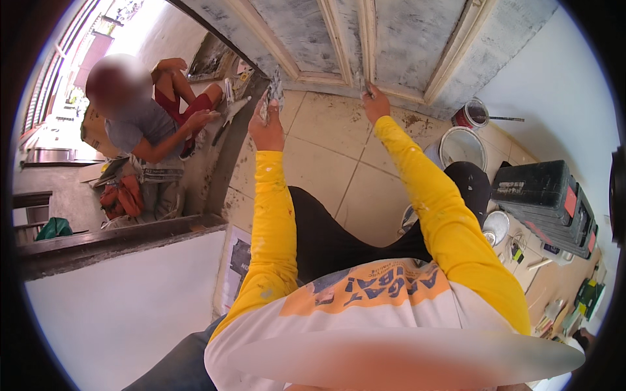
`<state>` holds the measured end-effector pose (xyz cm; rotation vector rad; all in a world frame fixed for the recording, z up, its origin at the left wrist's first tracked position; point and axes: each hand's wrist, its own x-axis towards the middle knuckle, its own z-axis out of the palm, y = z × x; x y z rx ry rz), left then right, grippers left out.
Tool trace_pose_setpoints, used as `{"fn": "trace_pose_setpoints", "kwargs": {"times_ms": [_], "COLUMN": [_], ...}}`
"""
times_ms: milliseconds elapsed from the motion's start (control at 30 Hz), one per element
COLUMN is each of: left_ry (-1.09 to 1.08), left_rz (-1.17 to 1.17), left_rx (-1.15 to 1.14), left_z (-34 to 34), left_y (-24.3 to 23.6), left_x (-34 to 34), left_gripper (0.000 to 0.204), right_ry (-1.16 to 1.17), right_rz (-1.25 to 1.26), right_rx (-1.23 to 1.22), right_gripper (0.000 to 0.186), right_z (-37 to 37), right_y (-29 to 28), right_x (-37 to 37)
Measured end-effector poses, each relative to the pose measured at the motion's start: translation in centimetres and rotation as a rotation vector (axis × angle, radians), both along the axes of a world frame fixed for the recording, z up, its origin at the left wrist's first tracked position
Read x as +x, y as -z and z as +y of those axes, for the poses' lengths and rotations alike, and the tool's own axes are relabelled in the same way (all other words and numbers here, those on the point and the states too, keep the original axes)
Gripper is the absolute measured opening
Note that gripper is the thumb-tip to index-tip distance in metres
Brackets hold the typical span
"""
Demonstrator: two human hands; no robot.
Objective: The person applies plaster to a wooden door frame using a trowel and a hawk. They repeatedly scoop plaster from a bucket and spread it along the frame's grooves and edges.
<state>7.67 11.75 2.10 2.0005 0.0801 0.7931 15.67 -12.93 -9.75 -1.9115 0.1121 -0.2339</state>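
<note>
A panelled door with patchy grey-white filler and cream mouldings stands in front of me. My left hand is closed round a flat tool smeared with grey-white paste, upright near the door's lower left corner. Its exact kind is hard to make out. Farther right, my right hand grips a small putty knife, its thin blade pointing at the door's lower part by a moulding. Whether the blade touches the door, I cannot tell.
Right of the door sit a paint can with a stick and a white bucket. A black toolbox stands by the right wall. Beyond the doorway at left, another person sits near bags. Dirt specks the floor tiles.
</note>
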Motion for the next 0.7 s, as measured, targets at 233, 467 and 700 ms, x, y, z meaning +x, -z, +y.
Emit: {"fn": "trace_pose_setpoints", "kwargs": {"times_ms": [233, 467, 700], "left_ry": [0.039, 0.021, 0.083], "left_rz": [0.159, 0.103, 0.112], "left_rx": [-0.004, 0.033, -0.053], "left_z": [0.6, 0.8, -0.1], "left_y": [0.4, 0.1, -0.8], "left_x": [-0.9, -0.8, -1.0], "left_gripper": [0.056, 0.055, 0.056], "right_ry": [0.196, 0.219, 0.004], "right_rz": [-0.089, -0.179, -0.145], "right_rx": [0.126, 0.067, -0.068], "right_gripper": [0.043, 0.043, 0.043], "right_z": [3.8, 5.4, 4.9], "right_y": [2.0, 1.6, 1.5], "right_x": [2.1, 3.8, 2.2]}}
